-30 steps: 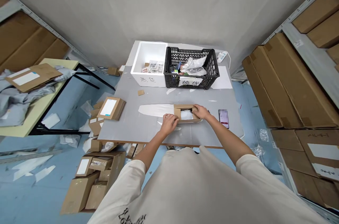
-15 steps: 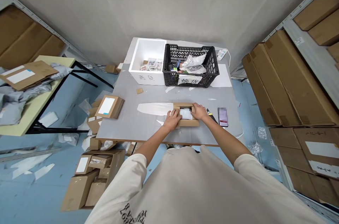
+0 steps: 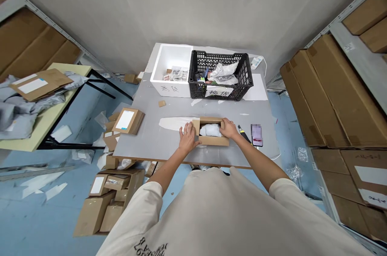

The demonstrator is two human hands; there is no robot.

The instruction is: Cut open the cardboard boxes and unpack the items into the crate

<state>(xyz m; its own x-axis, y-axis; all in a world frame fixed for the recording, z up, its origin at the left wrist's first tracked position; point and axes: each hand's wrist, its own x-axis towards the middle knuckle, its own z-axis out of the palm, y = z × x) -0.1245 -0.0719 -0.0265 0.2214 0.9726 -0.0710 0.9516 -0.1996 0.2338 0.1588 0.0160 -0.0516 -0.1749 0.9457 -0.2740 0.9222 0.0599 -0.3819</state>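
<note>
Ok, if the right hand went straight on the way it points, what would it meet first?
The right hand would likely meet the white item inside the cardboard box; depth is unclear, so they may already touch.

Two bare hands frame an open carton [image 3: 214, 140] with a white-wrapped item [image 3: 210, 130] inside, on a grey table [image 3: 145, 143].

Taking the open carton as the dial's centre, with twelve toward the wall, the left hand [image 3: 187, 138] spreads its fingers at the nine o'clock end, while the right hand [image 3: 229, 129] touches the three o'clock end. Beyond the left hand at nine lie a white paper strip [image 3: 171, 123] and, at the table edge, a labelled box [image 3: 130, 121]; at eleven stands a white foam bin [image 3: 171, 88], touching the black crate [image 3: 246, 82] at twelve. At three, a yellow-and-black tool [image 3: 244, 134] lies just beside a phone [image 3: 256, 135].
</note>
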